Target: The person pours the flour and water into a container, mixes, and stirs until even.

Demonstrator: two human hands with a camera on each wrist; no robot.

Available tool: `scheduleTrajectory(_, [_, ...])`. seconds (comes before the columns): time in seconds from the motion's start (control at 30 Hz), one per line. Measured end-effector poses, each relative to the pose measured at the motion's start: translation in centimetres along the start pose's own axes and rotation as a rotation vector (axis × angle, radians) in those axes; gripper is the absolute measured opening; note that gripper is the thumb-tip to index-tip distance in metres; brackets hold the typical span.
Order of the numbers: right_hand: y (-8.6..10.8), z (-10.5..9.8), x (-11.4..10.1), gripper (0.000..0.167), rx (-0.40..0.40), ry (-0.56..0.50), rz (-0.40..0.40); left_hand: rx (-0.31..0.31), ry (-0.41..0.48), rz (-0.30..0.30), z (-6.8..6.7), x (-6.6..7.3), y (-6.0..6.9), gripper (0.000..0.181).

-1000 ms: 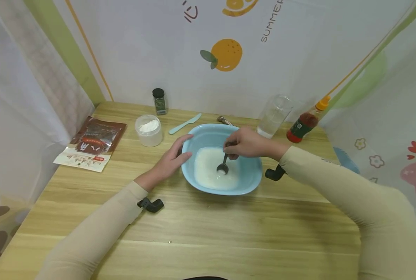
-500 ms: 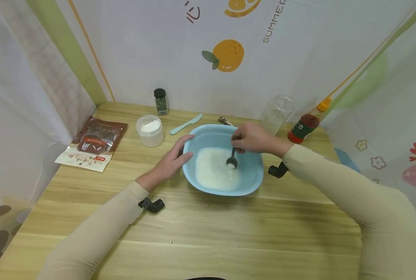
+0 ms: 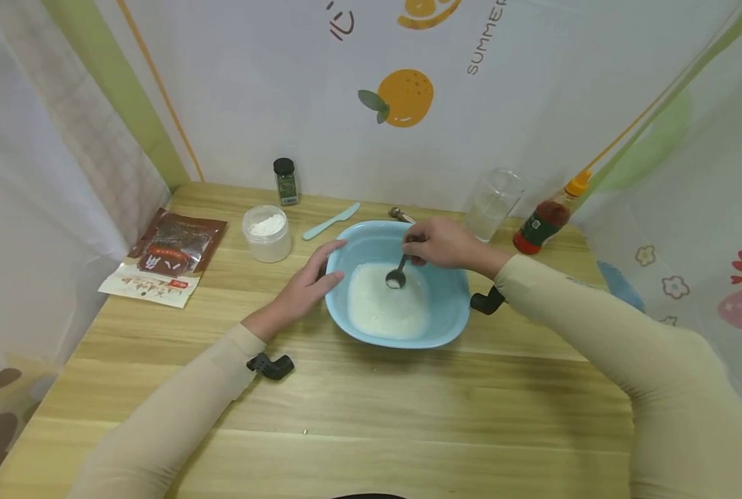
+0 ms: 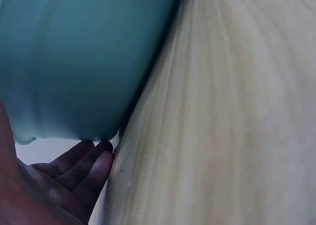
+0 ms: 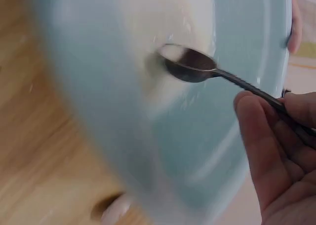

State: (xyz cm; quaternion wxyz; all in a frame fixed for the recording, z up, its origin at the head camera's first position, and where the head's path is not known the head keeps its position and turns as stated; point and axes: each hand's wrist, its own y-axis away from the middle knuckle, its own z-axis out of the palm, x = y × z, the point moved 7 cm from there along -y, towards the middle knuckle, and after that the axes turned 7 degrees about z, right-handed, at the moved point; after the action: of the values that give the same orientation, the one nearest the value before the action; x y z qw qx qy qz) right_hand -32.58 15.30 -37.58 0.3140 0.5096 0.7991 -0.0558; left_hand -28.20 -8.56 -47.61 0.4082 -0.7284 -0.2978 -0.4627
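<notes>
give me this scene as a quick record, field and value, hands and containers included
container: light blue basin on a wooden table
contents: milky white liquid
left hand: touches the basin's left side
right hand: holds a dark spoon with something white in its bowl
left of basin: brown packet, jar of white powder, black-capped bottle, pale knife
behind right hand: clear glass, orange-capped red bottle
</notes>
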Motion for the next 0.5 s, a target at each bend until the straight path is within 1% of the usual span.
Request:
scheduleTrajectory(0.07, [0.3,-0.4,0.5,0.022,0.012,0.038,0.002,-0.005,0.000,0.003,0.0,0.1,-0.1,0.062])
scheduleTrajectory(0.1, [0.4,-0.5,0.6,0.021,0.006,0.064,-0.003,-0.007,-0.002,0.003,0.1,0.1,-0.1,0.062])
scheduleTrajectory(0.13, [0.7,-0.4,0.6,0.021,-0.018,0.072,-0.015,-0.009,-0.004,0.005,0.1,0.1,-0.1,0.062])
scheduleTrajectory(0.23, [1.2,0.6,0.2,0.020,-0.135,0.063,-0.073,-0.011,-0.006,0.006,0.1,0.0,-0.2,0.061])
scheduleTrajectory(0.33, [1.6,2.0,-0.9,0.018,-0.261,0.021,-0.116,-0.009,-0.006,0.005,0.1,0.0,-0.2,0.061])
scheduleTrajectory(0.37, [1.6,2.4,-1.2,0.018,-0.288,0.008,-0.126,-0.007,-0.007,0.004,0.1,0.0,-0.2,0.061])
scheduleTrajectory(0.43, [1.5,2.9,-1.8,0.018,-0.313,-0.019,-0.136,-0.006,-0.005,0.004,0.1,0.0,-0.1,0.061])
scheduleTrajectory(0.5, [1.1,3.0,-2.3,0.019,-0.301,-0.035,-0.141,-0.005,-0.001,0.006,0.1,0.1,-0.1,0.061])
